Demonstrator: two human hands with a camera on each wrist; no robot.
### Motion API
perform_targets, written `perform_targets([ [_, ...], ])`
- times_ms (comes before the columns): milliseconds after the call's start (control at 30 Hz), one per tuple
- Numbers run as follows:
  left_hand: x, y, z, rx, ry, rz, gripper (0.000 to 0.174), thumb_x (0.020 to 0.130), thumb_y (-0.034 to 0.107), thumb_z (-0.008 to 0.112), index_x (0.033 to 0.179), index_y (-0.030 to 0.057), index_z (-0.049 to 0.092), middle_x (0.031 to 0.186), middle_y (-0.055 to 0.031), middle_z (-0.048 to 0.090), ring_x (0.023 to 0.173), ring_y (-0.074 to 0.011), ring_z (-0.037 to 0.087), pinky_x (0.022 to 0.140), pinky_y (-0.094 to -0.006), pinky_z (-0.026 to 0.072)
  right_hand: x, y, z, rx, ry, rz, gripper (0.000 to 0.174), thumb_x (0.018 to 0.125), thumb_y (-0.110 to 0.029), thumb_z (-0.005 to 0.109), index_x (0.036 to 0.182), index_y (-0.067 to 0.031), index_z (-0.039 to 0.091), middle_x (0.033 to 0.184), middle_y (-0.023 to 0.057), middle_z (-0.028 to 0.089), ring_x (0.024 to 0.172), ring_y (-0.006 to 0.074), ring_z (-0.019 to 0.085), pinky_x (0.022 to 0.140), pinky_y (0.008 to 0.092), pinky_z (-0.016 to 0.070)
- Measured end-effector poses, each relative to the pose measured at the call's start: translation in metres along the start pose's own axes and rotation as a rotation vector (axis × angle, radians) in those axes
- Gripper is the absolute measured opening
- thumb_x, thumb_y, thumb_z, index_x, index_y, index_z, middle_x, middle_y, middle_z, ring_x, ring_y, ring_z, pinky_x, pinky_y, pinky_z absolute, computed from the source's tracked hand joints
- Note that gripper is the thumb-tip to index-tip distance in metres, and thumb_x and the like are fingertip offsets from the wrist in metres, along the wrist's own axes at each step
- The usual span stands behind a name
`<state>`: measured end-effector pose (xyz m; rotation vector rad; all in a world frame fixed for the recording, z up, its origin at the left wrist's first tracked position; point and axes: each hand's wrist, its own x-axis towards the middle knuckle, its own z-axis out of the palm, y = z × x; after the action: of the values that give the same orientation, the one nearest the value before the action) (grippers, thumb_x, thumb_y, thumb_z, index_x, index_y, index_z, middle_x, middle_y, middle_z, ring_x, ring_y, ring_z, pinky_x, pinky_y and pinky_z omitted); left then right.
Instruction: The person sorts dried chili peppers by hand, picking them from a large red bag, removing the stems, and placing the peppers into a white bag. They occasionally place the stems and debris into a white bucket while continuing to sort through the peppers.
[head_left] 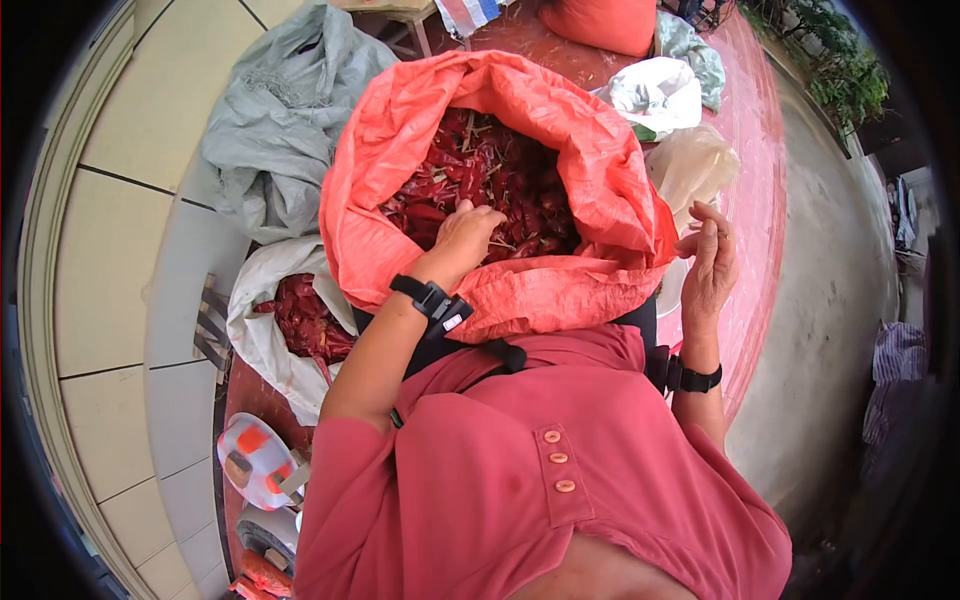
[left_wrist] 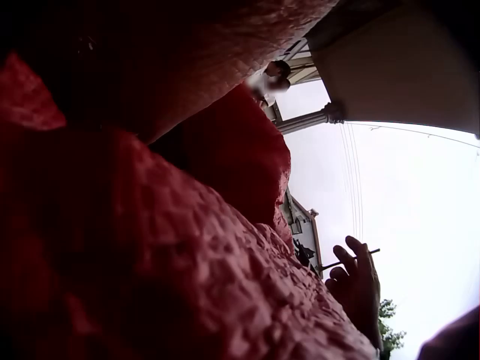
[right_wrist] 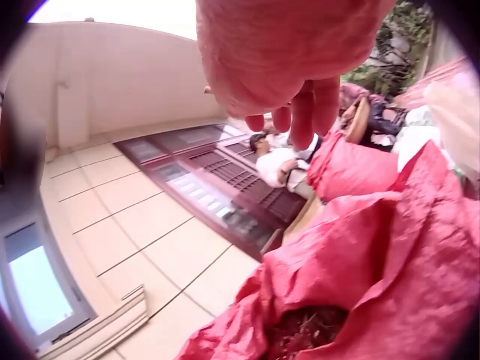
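A big red-orange woven sack [head_left: 600, 150] stands in front of the person, its mouth rolled wide around many dried red chilies [head_left: 490, 170]. The left hand [head_left: 465, 245] is inside the sack mouth with its fingertips down at the chilies; I cannot tell whether it grips one. Outside the sack's right edge, the right hand [head_left: 712, 265] is raised with bent fingers. A thin dark stick [left_wrist: 373, 251] is held between the fingers of that hand in the left wrist view. In the right wrist view the right hand [right_wrist: 296, 67] hangs over the red sack [right_wrist: 405, 240].
A white sack [head_left: 250, 310] of red chilies stands to the left, below a heap of grey-green sacking [head_left: 290, 120]. Behind are a full red sack [head_left: 600, 25] and a white bag [head_left: 655, 95]. Another person [right_wrist: 281, 161] is near the building. A patterned basin [head_left: 255, 460] lies lower left.
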<state>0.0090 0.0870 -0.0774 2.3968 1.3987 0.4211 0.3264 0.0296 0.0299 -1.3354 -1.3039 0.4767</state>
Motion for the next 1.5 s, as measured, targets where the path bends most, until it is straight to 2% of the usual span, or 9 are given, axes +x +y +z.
perform_targets([
  [300, 0.007, 0.005, -0.017, 0.029, -0.007, -0.02, 0.02, 0.072, 0.008, 0.071, 0.091, 0.0095, 0.066, 0.093, -0.009, 0.061, 0.095, -0.0314, 0.053, 0.082, -0.04, 0.0462, -0.007, 0.108, -0.044, -0.399, 0.014, 0.303, 0.029, 0.093, -0.016, 0.06, 0.119, -0.0031, 0.061, 0.112, 0.0127, 0.058, 0.064, 0.0144, 0.061, 0.059, 0.0268, 0.0496],
  [467, 0.005, 0.033, -0.048, -0.225, 0.294, -0.069, 0.031, 0.077, 0.006, 0.071, 0.103, 0.0053, 0.054, 0.088, -0.0127, 0.063, 0.092, -0.0304, 0.06, 0.082, -0.0403, 0.0472, 0.004, 0.037, -0.011, 0.091, -0.148, 0.218, 0.018, 0.092, -0.009, 0.061, 0.109, -0.0027, 0.063, 0.088, -0.0003, 0.061, 0.071, 0.006, 0.056, 0.064, 0.021, 0.0472],
  [567, 0.002, 0.065, -0.065, -0.592, 0.281, -0.236, 0.032, 0.08, 0.004, 0.07, 0.106, 0.0053, 0.053, 0.092, -0.0142, 0.065, 0.088, -0.0274, 0.064, 0.08, -0.0372, 0.05, 0.009, -0.02, 0.024, 0.318, -0.495, 0.473, 0.024, 0.09, -0.012, 0.065, 0.113, -0.005, 0.062, 0.089, -0.0007, 0.062, 0.072, 0.0048, 0.056, 0.065, 0.0198, 0.0466],
  [767, -0.003, 0.099, -0.063, -0.703, 0.489, -0.206, 0.031, 0.086, 0.001, 0.065, 0.112, 0.0007, 0.049, 0.105, -0.0175, 0.066, 0.097, -0.0224, 0.067, 0.081, -0.031, 0.0518, -0.015, -0.029, 0.113, 0.617, -0.552, 0.296, 0.023, 0.084, -0.007, 0.07, 0.107, -0.0078, 0.067, 0.098, 0.0012, 0.059, 0.086, 0.0096, 0.055, 0.074, 0.0249, 0.0468],
  [967, -0.013, 0.097, -0.051, -0.561, 0.425, -0.122, 0.023, 0.094, 0.008, 0.054, 0.115, -0.0007, 0.05, 0.097, -0.0202, 0.064, 0.087, -0.0306, 0.066, 0.073, -0.0354, 0.0503, -0.011, -0.041, 0.118, 0.0, -0.354, -0.386, 0.016, 0.076, -0.005, 0.07, 0.092, -0.0087, 0.068, 0.089, 0.0064, 0.062, 0.081, 0.0246, 0.058, 0.07, 0.0305, 0.0485],
  [1167, -0.024, 0.103, -0.072, -0.642, 0.238, -0.107, 0.018, 0.095, 0.012, 0.051, 0.107, -0.0015, 0.051, 0.092, -0.0233, 0.061, 0.086, -0.0397, 0.061, 0.072, -0.0421, 0.0479, -0.009, -0.055, 0.105, -0.163, -0.463, -0.634, 0.012, 0.076, -0.006, 0.069, 0.088, -0.0075, 0.066, 0.09, 0.0072, 0.062, 0.082, 0.0274, 0.058, 0.068, 0.0337, 0.0492],
  [1267, -0.03, 0.104, -0.081, -0.693, 0.154, -0.097, 0.015, 0.094, 0.013, 0.052, 0.095, -0.0016, 0.049, 0.088, -0.0236, 0.059, 0.087, -0.0417, 0.058, 0.071, -0.0463, 0.0459, -0.014, -0.045, 0.108, 0.027, -0.476, -0.476, 0.009, 0.082, -0.007, 0.068, 0.089, -0.0065, 0.063, 0.087, 0.0038, 0.061, 0.077, 0.0207, 0.058, 0.067, 0.0295, 0.049],
  [1367, -0.035, 0.104, -0.081, -0.55, 0.183, -0.02, 0.016, 0.093, 0.013, 0.053, 0.091, -0.0013, 0.048, 0.085, -0.0227, 0.058, 0.085, -0.0414, 0.058, 0.07, -0.0468, 0.0455, -0.027, -0.047, 0.111, 0.694, -0.618, 0.226, 0.005, 0.091, -0.01, 0.063, 0.092, -0.0059, 0.061, 0.085, -0.0003, 0.06, 0.075, 0.0109, 0.055, 0.068, 0.0232, 0.0472],
  [1500, -0.037, 0.1, -0.08, -0.386, 0.265, 0.123, 0.017, 0.092, 0.015, 0.055, 0.096, -0.0008, 0.05, 0.084, -0.0206, 0.057, 0.081, -0.04, 0.058, 0.069, -0.045, 0.0462, -0.022, -0.051, 0.104, 0.771, -0.692, 0.362, 0.009, 0.096, -0.015, 0.058, 0.092, -0.0061, 0.059, 0.085, -0.0018, 0.059, 0.076, 0.0055, 0.052, 0.07, 0.0201, 0.0445],
])
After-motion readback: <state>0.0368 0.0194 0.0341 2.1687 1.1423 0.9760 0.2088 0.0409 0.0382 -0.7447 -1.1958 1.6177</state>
